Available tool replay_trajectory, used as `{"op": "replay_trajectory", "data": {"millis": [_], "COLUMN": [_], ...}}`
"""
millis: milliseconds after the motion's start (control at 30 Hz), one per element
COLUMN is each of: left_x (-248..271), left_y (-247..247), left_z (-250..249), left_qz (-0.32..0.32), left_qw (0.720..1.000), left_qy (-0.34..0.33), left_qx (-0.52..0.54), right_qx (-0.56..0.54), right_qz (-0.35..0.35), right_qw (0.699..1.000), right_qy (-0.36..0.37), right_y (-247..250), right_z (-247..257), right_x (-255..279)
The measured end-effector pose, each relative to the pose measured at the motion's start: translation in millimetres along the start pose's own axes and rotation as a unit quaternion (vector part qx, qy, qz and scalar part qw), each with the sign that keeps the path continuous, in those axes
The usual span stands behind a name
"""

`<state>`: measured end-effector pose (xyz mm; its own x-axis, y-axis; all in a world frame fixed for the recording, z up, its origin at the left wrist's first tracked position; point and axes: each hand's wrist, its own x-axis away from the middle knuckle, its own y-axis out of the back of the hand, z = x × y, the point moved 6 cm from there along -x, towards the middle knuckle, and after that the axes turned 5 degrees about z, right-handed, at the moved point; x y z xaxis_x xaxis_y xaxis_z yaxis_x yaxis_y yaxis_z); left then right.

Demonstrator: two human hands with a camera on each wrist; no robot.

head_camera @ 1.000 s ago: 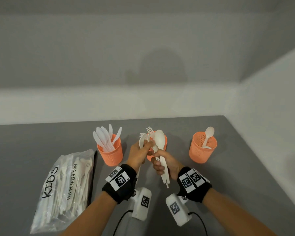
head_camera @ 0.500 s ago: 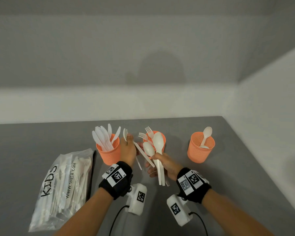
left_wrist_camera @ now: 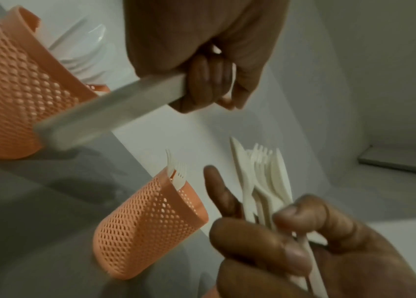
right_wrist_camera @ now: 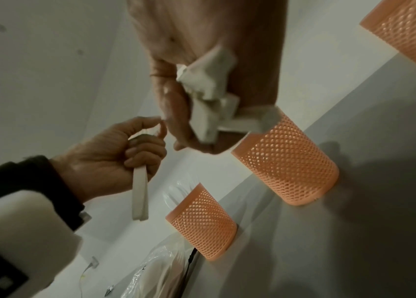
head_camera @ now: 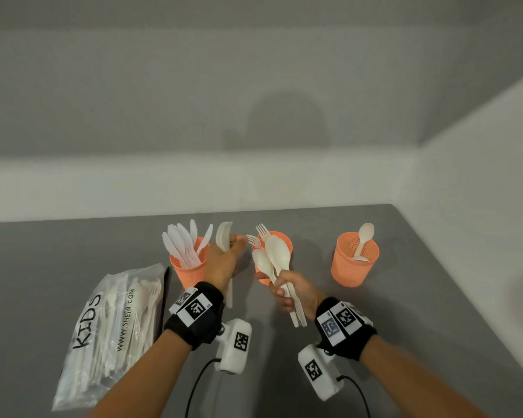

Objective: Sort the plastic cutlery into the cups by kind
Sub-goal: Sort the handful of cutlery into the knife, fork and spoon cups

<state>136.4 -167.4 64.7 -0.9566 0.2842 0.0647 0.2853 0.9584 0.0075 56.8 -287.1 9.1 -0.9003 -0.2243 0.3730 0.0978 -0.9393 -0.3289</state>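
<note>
Three orange mesh cups stand in a row: the left cup (head_camera: 187, 271) holds several knives, the middle cup (head_camera: 284, 241) holds forks, and the right cup (head_camera: 355, 267) holds one spoon. My left hand (head_camera: 224, 259) grips a single white piece, seemingly a knife (head_camera: 224, 240), blade up and blurred, between the left and middle cups. Its flat handle (left_wrist_camera: 110, 113) shows under my curled fingers. My right hand (head_camera: 287, 292) holds a bundle of mixed cutlery (head_camera: 274, 254) upright in front of the middle cup; spoons, a fork and a knife (left_wrist_camera: 260, 181) show in it.
A clear plastic bag (head_camera: 115, 336) marked KIDS, with more white cutlery inside, lies on the grey table (head_camera: 420, 297) at the left. White walls close the table's back and right sides. Cables run from both wrist cameras toward me.
My left hand has drawn one piece out of the bundle and carried it left, toward the knife cup. My right hand has kept the bundle in front of the middle cup.
</note>
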Motion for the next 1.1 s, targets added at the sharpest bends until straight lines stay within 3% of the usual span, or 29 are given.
{"op": "replay_trajectory", "data": {"millis": [100,333,467,600,767,900,1100], "left_x": [6.8,2.7,-1.9,1.9,12.3,14.7,5.6], "left_y": [-17.7,-22.0,-17.7,-16.4,-30.5,-36.0,-26.2], "left_z": [-9.2,-4.1,0.6,7.0,18.5,23.7,32.2], "left_qz": [0.063,0.069,0.027,-0.014,0.015,0.024,-0.025], "left_qw": [0.997,0.991,0.989,0.997,0.999,0.998,0.997], "left_qy": [-0.035,-0.064,-0.061,-0.032,0.040,0.054,0.069], "left_qx": [-0.041,-0.100,-0.128,-0.076,0.003,0.014,0.039], "right_qx": [-0.013,-0.034,-0.047,-0.003,0.015,0.047,0.125], "right_qz": [0.026,0.047,-0.023,-0.082,-0.100,-0.099,-0.181], "right_qw": [1.000,0.998,0.999,0.996,0.993,0.991,0.968], "right_qy": [-0.005,-0.021,-0.001,0.033,0.062,0.079,0.118], "right_y": [-5.6,-10.0,-2.7,1.9,1.5,1.8,18.5], "right_z": [3.0,1.1,5.3,12.9,13.6,13.5,18.5], "right_x": [0.1,1.7,2.8,2.3,-0.5,-1.1,3.4]}}
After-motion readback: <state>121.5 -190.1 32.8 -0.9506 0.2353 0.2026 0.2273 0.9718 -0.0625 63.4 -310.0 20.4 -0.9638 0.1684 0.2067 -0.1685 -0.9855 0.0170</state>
